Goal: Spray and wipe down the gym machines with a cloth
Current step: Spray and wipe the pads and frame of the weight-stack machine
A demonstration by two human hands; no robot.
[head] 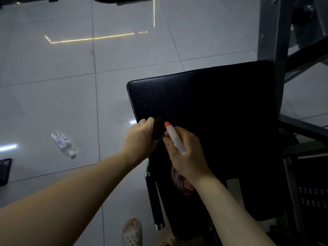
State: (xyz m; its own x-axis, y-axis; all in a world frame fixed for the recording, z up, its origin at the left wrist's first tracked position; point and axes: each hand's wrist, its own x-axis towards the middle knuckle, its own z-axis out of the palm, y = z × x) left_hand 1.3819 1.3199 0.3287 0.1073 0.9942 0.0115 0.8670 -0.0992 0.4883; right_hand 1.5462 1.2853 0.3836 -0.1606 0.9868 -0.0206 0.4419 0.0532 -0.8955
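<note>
From the head camera, we look for words first. The clear water bottle (pixel 63 142) lying on its side on the tiled floor (pixel 53 86) has a label, but it is too small for us to read. The rows of little white marks on the dark panel (pixel 312 197) at the lower right are too blurry to read as well. Next we count: two hands, one cloth, one spray bottle, one water bottle, one black seat pad (pixel 213 103), and one foot in a white sandal (pixel 131 233) with holes. The left hand (pixel 140 137) is at the near left edge of the seat pad. Its fingers (pixel 150 120) are curled tight around the dark cloth (pixel 158 126), which pokes out just past them and touches the pad. The right hand (pixel 186 157) is just beside it. Its fingers (pixel 167 141) are wrapped around the spray bottle (pixel 174 138). The bottle's white head with an orange tip sticks out over the pad, right next to the cloth, and its pinkish body hangs below the wrist. A black handle (pixel 154 197) with shiny ends sits under the pad, and a grey metal frame (pixel 271 32) stands behind it.
</note>
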